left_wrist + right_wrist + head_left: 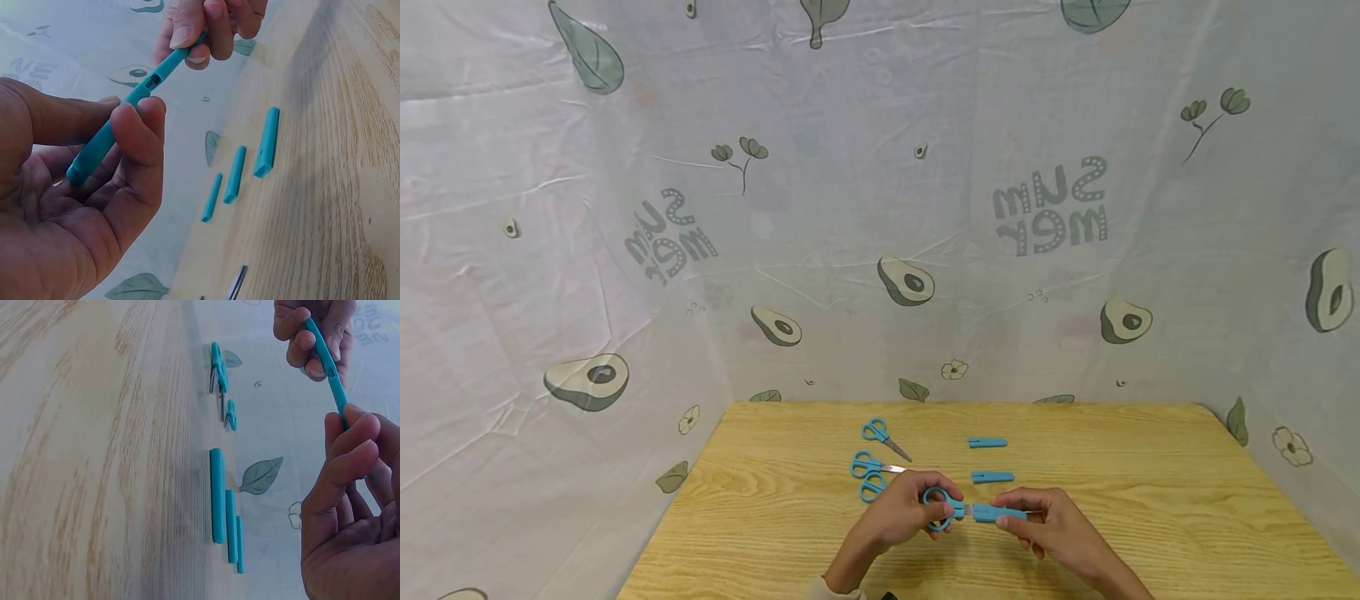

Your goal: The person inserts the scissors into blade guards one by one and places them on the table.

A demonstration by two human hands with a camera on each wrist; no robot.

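Both hands meet over the table with a pair of blue-handled scissors and its blue blade cover between them. My left hand (pixel 904 510) grips the scissors (pixel 957 508) by the finger loops, with the thumb across them. From the other side my right hand (pixel 1051 529) pinches the blade cover (pixel 988 512) between thumb and fingers. A short strip of blade shows between cover and handle in the head view; the rest of the blade is hidden inside the cover. In the left wrist view the handle (pixel 94 156) and cover (pixel 172 62) lie nearly in line.
Three more scissors (pixel 874 430) lie left of the hands, one partly behind the left hand. Beyond the right hand lie blade covers (pixel 987 442); the wrist views show three, including a near one (pixel 217 494). A patterned sheet (pixel 850 208) hangs around the wooden table (pixel 760 533).
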